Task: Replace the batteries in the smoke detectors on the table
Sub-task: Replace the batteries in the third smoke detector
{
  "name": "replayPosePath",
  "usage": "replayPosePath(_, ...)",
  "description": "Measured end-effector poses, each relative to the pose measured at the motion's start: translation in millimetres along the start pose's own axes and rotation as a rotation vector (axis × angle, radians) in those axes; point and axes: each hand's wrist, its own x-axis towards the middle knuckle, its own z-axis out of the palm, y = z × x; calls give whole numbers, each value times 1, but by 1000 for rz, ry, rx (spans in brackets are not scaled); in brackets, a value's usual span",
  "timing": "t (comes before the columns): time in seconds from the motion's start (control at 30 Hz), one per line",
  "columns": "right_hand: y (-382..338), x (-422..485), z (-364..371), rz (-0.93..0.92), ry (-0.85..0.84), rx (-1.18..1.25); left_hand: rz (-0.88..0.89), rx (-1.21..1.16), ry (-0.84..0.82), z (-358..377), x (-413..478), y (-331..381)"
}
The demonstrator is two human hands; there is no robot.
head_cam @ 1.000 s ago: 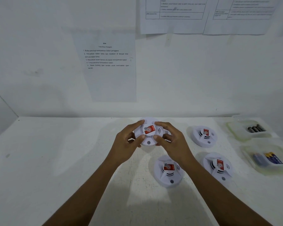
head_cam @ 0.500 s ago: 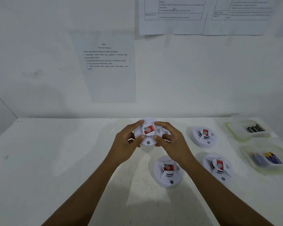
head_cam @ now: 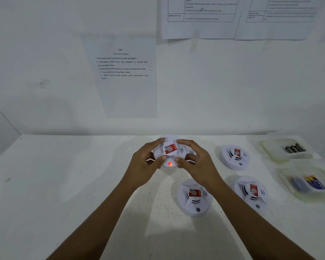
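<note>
White walls close off the back of a white tabletop point(head_cam: 64, 184). A printed instruction sheet point(head_cam: 126, 81) is taped to the wall straight ahead, and two ruled sheets point(head_cam: 201, 17) hang higher up to the right, cut off by the top edge.

At the middle of the tabletop, toward the wall, both hands grasp one round white smoke detector point(head_cam: 170, 151) with its face up. The left hand point(head_cam: 144, 166) curls its fingers over the far left rim and lays its thumb on the near left part of the face. The right hand point(head_cam: 199, 164) mirrors it, fingers over the far right rim and thumb on the near right. A red and white label sits in the centre of the face, and a small red light point(head_cam: 169, 164) glows at the near edge, between the two thumbs. It seems to be lifted a little off the surface, though from this angle that is hard to confirm.

Three more detectors lie face up on the tabletop to the right: the far right detector point(head_cam: 235, 156), the near middle detector point(head_cam: 194, 197) just beside the right forearm, and the near right detector point(head_cam: 251, 193). Their lights are dark.

Along the right edge stand two clear plastic containers. The far container point(head_cam: 266, 149) holds a few dark batteries point(head_cam: 295, 148) side by side. The near container point(head_cam: 283, 177) holds blue and yellow batteries point(head_cam: 308, 183), blurred through the plastic.
</note>
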Motion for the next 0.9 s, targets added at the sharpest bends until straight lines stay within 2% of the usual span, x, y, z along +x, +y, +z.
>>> replayPosePath(0.9,6,6,8,15,11,-83,60,62,3,-4,3,-9)
